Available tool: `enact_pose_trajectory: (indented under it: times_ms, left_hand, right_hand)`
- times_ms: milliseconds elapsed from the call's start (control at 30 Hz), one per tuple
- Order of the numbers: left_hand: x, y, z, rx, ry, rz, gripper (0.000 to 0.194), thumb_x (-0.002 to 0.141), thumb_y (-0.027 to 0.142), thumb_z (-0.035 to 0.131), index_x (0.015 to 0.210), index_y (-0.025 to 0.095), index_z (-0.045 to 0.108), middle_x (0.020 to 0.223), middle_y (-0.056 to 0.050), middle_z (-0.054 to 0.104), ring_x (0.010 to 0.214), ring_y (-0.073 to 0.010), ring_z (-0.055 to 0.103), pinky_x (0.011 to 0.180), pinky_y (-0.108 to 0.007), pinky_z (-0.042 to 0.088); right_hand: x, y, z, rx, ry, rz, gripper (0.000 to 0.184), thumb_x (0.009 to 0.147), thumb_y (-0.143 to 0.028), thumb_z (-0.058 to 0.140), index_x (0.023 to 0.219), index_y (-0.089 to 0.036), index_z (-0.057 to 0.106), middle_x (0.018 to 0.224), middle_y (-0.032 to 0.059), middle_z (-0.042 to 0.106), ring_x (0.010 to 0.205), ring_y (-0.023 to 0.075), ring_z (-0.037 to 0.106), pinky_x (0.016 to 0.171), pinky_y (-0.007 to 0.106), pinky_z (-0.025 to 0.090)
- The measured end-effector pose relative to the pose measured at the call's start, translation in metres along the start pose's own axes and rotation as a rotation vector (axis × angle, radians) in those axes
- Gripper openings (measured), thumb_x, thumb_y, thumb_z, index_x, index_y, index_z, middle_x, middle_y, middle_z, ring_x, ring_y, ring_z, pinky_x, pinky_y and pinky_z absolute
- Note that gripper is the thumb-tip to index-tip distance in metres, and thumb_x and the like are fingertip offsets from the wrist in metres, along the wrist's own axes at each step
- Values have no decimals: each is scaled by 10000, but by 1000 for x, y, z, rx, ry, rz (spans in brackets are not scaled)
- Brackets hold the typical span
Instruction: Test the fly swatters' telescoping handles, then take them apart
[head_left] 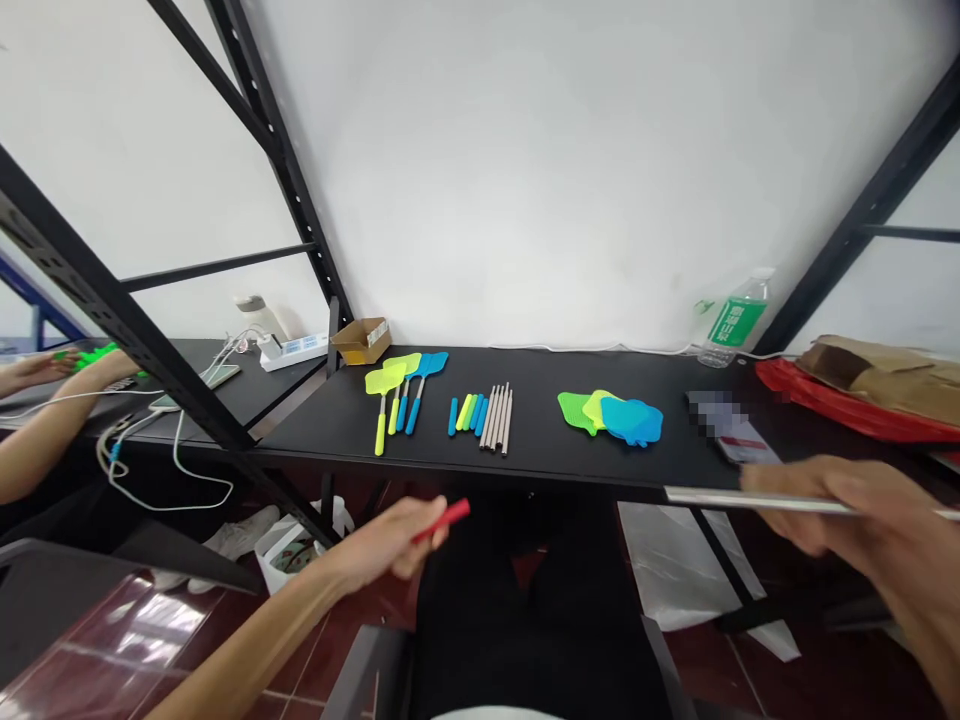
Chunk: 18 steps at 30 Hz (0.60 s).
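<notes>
My left hand (401,535) is closed around a red handle grip (448,516), held in front of the table edge. Off to the right, my right hand (840,505) grips a thin metal rod (712,498) that lies nearly level and runs out of view at the right. On the black table, several metal rods (497,420) lie side by side beside short blue and yellow handle grips (469,412). To their left are assembled fly swatters (401,395) in yellow and blue. Loose swatter heads (632,420) in green, yellow and blue overlap on the right.
A small cardboard box (361,341) sits at the table's back left, a plastic bottle (739,320) at the back right. Nearby are a phone (735,430) and a red bag with brown packaging (862,385). Black shelf posts (292,180) flank the table; a co-worker's arms (56,425) show at left.
</notes>
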<state>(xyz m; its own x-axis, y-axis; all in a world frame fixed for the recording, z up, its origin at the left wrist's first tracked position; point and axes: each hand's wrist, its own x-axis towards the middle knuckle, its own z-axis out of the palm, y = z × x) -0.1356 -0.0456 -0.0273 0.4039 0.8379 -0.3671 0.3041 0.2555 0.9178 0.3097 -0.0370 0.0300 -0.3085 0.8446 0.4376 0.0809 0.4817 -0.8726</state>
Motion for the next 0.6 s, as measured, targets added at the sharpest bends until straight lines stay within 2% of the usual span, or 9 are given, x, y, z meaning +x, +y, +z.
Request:
enact_pose_trajectory:
  times_ms: [67,100,167,200,267,367,500,567,600]
  left_hand:
    - [19,2,-21,290,333,215,503,990,601,366,1003,169,624,591,25,482,521,-129,421,530,-252,324]
    - [33,7,-29,447,505,269,461,1014,520,344,1149,169,610,676,-7,560,605,-159,506,595,-270,382]
    - [62,20,-40,733,758,181,453,1016,363,339,1370,144,516,864,-89,673,792,-235,621,712,-324,440]
    - [76,26,-42,838,813,111,466,1008,313,341,1409,131,494,964,-131,698,876,-270,649,749,-347,452]
    - [97,32,-42,971,861,13,451,995,274,355,1381,140,544,1129,-181,689,990,-320,666,784,-371,468]
    - [110,32,-40,1028,867,-2,433,1001,324,363,1315,169,617,1191,-179,667,1033,-351,671,788,-387,492]
    - [103,33,-35,1000,907,56,454,999,360,393,1318,150,639,1233,-180,649,1055,-359,667,813,-411,506]
    - [96,41,-24,890,953,163,440,992,346,422,1300,139,658,1261,-177,647,1078,-339,657,856,-408,502]
    - [94,46,-14,791,934,237,427,990,354,440,1277,143,675,1240,-165,665,1076,-320,657,875,-398,499]
  right_hand:
    - [10,22,5,121,-47,102,425,950,-446,480,695,-215,729,668,111,629,637,222,581,602,409,467]
    - [18,33,16,168,-33,165,326,907,-435,550,813,-202,758,793,116,680,646,211,586,596,387,480]
    - [33,50,45,287,8,323,278,863,-436,610,859,-186,730,709,79,640,571,191,573,456,308,415]
    - [40,56,60,327,18,386,311,871,-473,602,828,-180,697,623,47,591,487,161,521,401,274,356]
    - [50,65,85,346,84,461,364,895,-541,587,821,-187,631,533,0,539,386,112,413,345,228,256]
    - [62,72,103,281,173,470,371,884,-563,640,833,-210,541,429,-65,452,342,76,269,333,201,166]
    - [72,79,111,326,218,400,383,924,-589,591,862,-223,500,382,-96,374,363,78,247,377,195,197]
    - [73,76,117,440,192,397,372,946,-585,561,930,-215,528,399,-103,360,374,82,254,392,195,227]
    - [73,74,121,524,158,400,365,947,-574,570,944,-210,535,416,-107,347,384,81,258,400,193,245]
